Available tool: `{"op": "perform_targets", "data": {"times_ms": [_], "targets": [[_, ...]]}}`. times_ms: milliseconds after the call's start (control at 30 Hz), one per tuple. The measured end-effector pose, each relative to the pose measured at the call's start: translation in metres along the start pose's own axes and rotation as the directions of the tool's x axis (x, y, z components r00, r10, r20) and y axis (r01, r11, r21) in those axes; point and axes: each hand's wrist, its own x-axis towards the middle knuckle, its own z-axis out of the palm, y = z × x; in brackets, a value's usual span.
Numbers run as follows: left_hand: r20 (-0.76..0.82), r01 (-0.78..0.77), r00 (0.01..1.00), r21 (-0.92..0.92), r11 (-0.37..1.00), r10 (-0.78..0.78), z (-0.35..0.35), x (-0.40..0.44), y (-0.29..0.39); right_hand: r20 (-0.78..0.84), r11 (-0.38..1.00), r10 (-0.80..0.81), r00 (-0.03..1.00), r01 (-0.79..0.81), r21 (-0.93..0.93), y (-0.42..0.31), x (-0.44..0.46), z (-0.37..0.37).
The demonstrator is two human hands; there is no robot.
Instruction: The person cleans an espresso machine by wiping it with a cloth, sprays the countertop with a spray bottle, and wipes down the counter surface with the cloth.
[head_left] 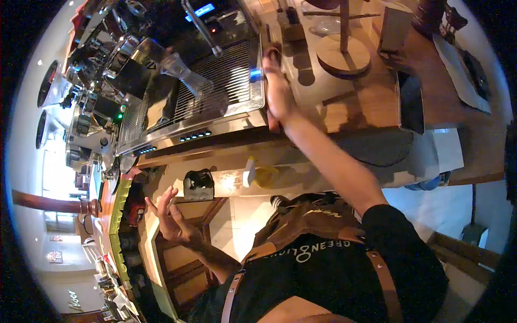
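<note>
My right hand (279, 94) lies along the right side of a steel espresso machine (237, 113), its fingers stretched toward the back. It seems to touch the side panel; nothing shows in its grasp. In mid-air on the left, in front of the counter, my left hand (175, 218) is open with fingers spread and empty. A clear waisted glass (186, 75) is on the machine's slatted drip tray (231, 70). Near it, a folded brown cloth (157, 110) lies on the same tray. A steam wand (204, 29) hangs over the back of the tray.
Right of the machine, a round wooden stand (344, 54) and a dark open-topped box (410, 102) are on the wooden counter (344, 107). A spray bottle with yellow liquid (264, 175) and a metal container (198, 184) sit on a lower shelf.
</note>
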Motion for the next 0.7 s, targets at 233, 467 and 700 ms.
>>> {"op": "perform_targets", "data": {"times_ms": [233, 467, 700], "targets": [[0.017, -0.001, 1.0, -0.088, 0.996, 0.003, 0.001, -0.005, -0.032, -0.069, 0.945, 0.228, 0.971, -0.204, 0.256, -0.025, -0.074, 0.003], [0.014, 0.087, 0.996, -0.145, 0.986, -0.086, -0.052, -0.018, -0.09, -0.437, 0.991, -0.115, 0.892, 0.132, 0.008, -0.025, -0.056, 0.032], [0.072, 0.102, 0.993, -0.14, 0.985, -0.093, -0.109, -0.011, -0.156, -0.575, 0.973, -0.232, 0.785, 0.196, -0.126, -0.031, -0.108, 0.129]]}}
